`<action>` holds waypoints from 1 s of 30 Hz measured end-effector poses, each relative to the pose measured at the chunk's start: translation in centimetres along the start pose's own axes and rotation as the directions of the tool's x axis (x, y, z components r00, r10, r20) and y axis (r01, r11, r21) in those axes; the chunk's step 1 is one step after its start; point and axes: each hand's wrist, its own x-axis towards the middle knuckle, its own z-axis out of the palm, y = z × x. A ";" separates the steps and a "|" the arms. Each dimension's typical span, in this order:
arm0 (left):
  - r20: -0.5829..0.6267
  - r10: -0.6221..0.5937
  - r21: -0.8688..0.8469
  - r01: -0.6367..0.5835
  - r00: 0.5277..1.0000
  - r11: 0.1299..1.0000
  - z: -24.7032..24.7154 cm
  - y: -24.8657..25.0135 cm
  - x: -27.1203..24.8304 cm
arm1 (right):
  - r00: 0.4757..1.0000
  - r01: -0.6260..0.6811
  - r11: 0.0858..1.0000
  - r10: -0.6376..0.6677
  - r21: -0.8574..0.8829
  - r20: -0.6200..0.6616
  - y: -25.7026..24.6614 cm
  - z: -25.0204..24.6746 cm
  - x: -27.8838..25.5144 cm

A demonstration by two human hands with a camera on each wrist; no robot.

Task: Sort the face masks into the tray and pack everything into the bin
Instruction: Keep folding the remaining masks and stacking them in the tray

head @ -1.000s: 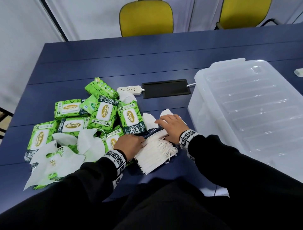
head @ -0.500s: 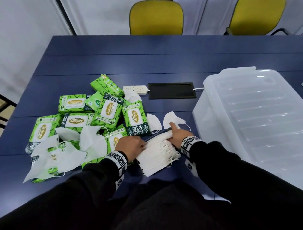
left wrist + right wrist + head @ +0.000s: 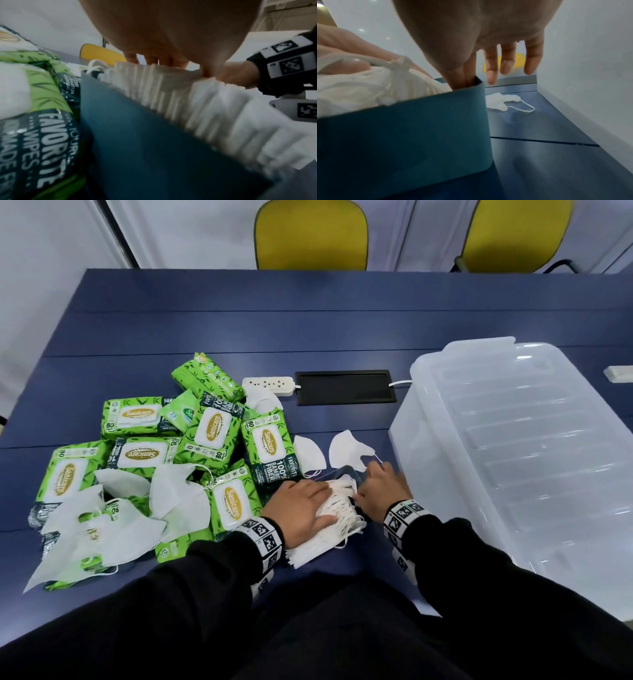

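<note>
A dark teal tray near the table's front edge holds a thick stack of white face masks. My left hand lies flat on top of the stack, fingers straight and pressing down. My right hand is at the tray's right end. In the right wrist view its thumb dips inside the tray corner while the other fingers stay straight. Two loose masks lie just beyond the tray. The clear bin stands to the right with its lid on.
Several green wipe packs and a heap of loose masks cover the table's left side. A power strip and a black cable hatch sit behind. Two yellow chairs stand past the far edge.
My left hand slid from the stack's left side onto its top. My right hand drew off the stack to the tray's right end, with its fingers now spread.
</note>
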 end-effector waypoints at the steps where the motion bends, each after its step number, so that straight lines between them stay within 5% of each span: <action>1: 0.010 -0.002 0.039 0.002 1.000 0.999 0.0 0.1 0.0 | 0.997 -0.005 1.000 0.007 -0.021 0.075 -0.2 0.3 0.1; 4: 0.033 -0.024 0.107 0.021 0.999 0.994 -0.3 0.5 0.0 | 0.984 -0.025 1.000 0.024 0.007 0.178 -0.8 0.3 0.0; 9: 0.060 -0.079 0.087 0.074 0.995 0.993 -0.9 1.0 -0.1 | 0.990 0.065 0.952 -0.025 0.299 -0.136 0.1 -2.1 0.3; 11: 0.070 -0.062 0.058 0.058 0.996 0.997 -0.9 1.1 -0.3 | 0.986 0.142 0.915 -0.099 0.378 -0.131 0.1 -2.8 1.6; 17: 0.049 -0.039 -0.006 0.040 0.998 0.999 -0.9 0.6 -1.6 | 0.943 0.297 0.951 -0.307 0.089 0.131 -1.9 -2.3 5.4; 22: 0.044 -0.070 -0.099 0.074 0.997 0.992 -0.6 -0.4 -2.7 | 0.963 0.264 0.928 -0.271 0.262 -0.010 -1.4 -1.1 5.1; 30: 0.013 -0.100 -0.207 0.100 0.995 0.973 0.4 -1.1 -2.6 | 0.965 0.261 0.949 -0.254 0.179 -0.064 -0.4 -0.2 4.3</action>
